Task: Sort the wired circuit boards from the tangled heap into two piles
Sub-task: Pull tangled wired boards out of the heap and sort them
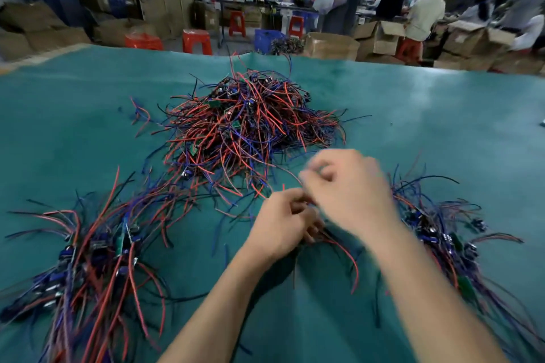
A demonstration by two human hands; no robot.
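Three clumps of wired circuit boards lie on the bench (88,115), which is draped in a smooth teal cloth with soft wrinkles. From my remote seat I see the tangled heap (247,127) at the middle, far side: a rounded mound of thin red, blue and black leads with small green boards poking out, wires springing off every way. One sorted pile (88,256) sits near left, its leads fanning mostly away from me and to the right, dark blocky parts bunched at its centre. The other sorted pile (445,242) sits near right, partly behind my forearm, its long axis running from far-left to near-right.

My left hand (283,224) is between the two piles, just this side of the heap, fingers curled and pinching a small bundle of wires (342,247) whose red and black strands droop toward me in loose arcs. My right hand (348,186), blurred, is just above it with fingers bent in; I cannot tell whether they grip a strand.

Cardboard boxes (380,38) and red stools (197,41) stand beyond the bench.
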